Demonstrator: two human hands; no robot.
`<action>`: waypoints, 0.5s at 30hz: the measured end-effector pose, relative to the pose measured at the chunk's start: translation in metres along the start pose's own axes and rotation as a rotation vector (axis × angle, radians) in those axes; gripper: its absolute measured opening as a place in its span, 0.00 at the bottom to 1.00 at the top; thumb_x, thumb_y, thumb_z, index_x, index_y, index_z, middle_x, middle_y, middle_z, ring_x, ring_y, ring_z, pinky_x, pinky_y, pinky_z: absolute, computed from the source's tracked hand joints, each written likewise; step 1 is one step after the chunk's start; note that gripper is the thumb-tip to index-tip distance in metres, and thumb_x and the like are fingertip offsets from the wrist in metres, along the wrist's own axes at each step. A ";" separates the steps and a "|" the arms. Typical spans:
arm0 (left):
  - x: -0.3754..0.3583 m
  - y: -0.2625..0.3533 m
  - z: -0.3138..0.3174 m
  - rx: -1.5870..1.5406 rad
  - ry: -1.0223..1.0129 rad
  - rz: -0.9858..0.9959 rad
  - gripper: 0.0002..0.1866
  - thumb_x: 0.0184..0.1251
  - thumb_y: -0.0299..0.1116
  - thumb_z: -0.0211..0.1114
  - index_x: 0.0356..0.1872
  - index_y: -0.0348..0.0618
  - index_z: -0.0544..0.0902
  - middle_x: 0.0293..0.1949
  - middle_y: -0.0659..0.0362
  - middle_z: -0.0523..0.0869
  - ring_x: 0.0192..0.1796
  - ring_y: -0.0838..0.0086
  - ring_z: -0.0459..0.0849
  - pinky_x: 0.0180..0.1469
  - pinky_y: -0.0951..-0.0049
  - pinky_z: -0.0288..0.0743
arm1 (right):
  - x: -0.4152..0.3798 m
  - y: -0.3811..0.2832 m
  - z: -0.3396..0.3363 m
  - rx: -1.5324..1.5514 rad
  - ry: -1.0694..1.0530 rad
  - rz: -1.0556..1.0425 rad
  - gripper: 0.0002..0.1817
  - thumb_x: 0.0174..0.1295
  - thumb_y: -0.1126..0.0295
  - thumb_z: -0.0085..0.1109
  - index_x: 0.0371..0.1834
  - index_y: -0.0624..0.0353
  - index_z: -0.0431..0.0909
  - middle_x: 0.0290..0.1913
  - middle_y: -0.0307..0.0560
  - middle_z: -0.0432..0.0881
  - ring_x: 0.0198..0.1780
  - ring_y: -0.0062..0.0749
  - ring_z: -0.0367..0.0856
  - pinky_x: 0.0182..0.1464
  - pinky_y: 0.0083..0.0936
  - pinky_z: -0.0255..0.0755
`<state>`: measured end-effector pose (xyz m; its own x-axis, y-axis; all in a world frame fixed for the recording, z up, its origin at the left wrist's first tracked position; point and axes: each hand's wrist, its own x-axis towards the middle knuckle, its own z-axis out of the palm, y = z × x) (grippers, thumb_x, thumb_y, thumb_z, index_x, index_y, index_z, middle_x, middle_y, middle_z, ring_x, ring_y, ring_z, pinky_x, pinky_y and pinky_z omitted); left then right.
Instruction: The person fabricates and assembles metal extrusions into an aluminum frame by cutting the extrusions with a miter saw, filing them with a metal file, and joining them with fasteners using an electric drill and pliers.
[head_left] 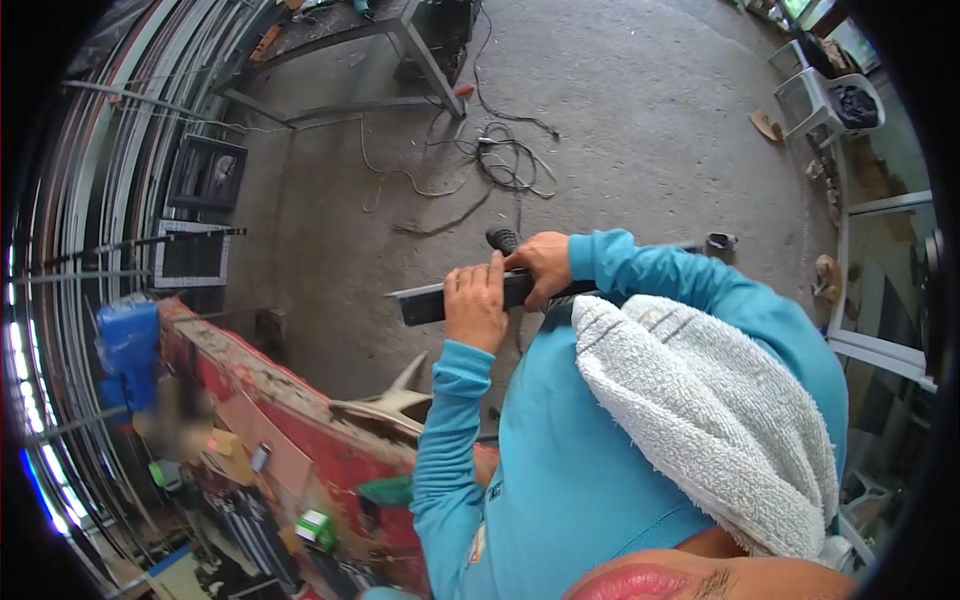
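A long dark bar with a pale edge [424,306] lies across the front of the body, its left end free above the floor. My left hand [476,303] rests over the bar near that end, fingers close together on top of it. Close beside it, my right hand [544,266] is wrapped round the same bar with the thumb below. The bar's right part runs behind the right sleeve and is mostly hidden. A dark shoe tip [502,239] shows just beyond the hands.
A red worn bench [290,400] carries tools and small boxes at the lower left. Coiled cables [510,165] lie on the concrete floor ahead. A metal-framed table [430,75] stands at the top left, white chairs [825,105] at the top right. Long profiles line the left wall.
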<state>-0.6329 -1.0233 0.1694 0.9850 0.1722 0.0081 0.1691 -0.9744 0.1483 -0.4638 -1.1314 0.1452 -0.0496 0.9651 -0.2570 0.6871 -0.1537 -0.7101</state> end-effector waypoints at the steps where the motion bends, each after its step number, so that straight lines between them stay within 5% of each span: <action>1: 0.016 -0.038 0.001 -0.023 0.035 -0.029 0.38 0.39 0.31 0.73 0.60 0.44 0.75 0.49 0.55 0.82 0.54 0.59 0.79 0.61 0.56 0.65 | 0.042 0.007 -0.017 0.002 -0.026 -0.044 0.34 0.36 0.50 0.74 0.50 0.53 0.83 0.38 0.55 0.86 0.43 0.52 0.84 0.48 0.42 0.76; 7: 0.032 -0.229 -0.041 -0.023 0.163 -0.278 0.31 0.40 0.39 0.66 0.53 0.44 0.80 0.46 0.54 0.84 0.50 0.55 0.80 0.56 0.55 0.66 | 0.285 -0.007 -0.083 -0.075 -0.089 -0.403 0.27 0.37 0.50 0.72 0.39 0.53 0.83 0.36 0.48 0.85 0.42 0.49 0.85 0.45 0.41 0.77; 10: 0.018 -0.312 -0.062 0.012 0.208 -0.437 0.28 0.43 0.36 0.74 0.52 0.44 0.81 0.45 0.55 0.84 0.50 0.56 0.79 0.56 0.55 0.66 | 0.370 -0.036 -0.142 -0.202 -0.279 -0.440 0.27 0.37 0.50 0.72 0.40 0.54 0.82 0.37 0.49 0.85 0.43 0.48 0.85 0.45 0.41 0.77; 13: 0.021 -0.404 -0.062 0.038 0.265 -0.553 0.28 0.44 0.37 0.74 0.51 0.43 0.82 0.44 0.53 0.84 0.48 0.54 0.80 0.55 0.55 0.68 | 0.453 -0.032 -0.174 -0.380 -0.154 -0.533 0.14 0.56 0.57 0.58 0.40 0.52 0.81 0.39 0.51 0.85 0.43 0.48 0.86 0.41 0.43 0.79; 14: 0.028 -0.438 -0.062 0.044 0.252 -0.568 0.28 0.43 0.37 0.74 0.51 0.43 0.82 0.44 0.53 0.84 0.48 0.54 0.80 0.55 0.54 0.67 | 0.486 -0.024 -0.181 -0.402 -0.220 -0.480 0.28 0.40 0.53 0.72 0.45 0.53 0.79 0.41 0.50 0.83 0.43 0.50 0.85 0.46 0.42 0.78; 15: 0.038 -0.472 -0.062 0.051 0.241 -0.585 0.29 0.43 0.37 0.74 0.51 0.43 0.82 0.44 0.53 0.84 0.48 0.54 0.80 0.56 0.54 0.67 | 0.516 -0.014 -0.190 -0.372 -0.191 -0.461 0.29 0.40 0.54 0.72 0.47 0.52 0.78 0.43 0.50 0.82 0.44 0.51 0.84 0.47 0.43 0.78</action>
<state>-0.6775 -0.5476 0.1607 0.6946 0.7006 0.1635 0.6847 -0.7135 0.1486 -0.3611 -0.5913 0.1469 -0.5064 0.8545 -0.1156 0.7691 0.3870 -0.5087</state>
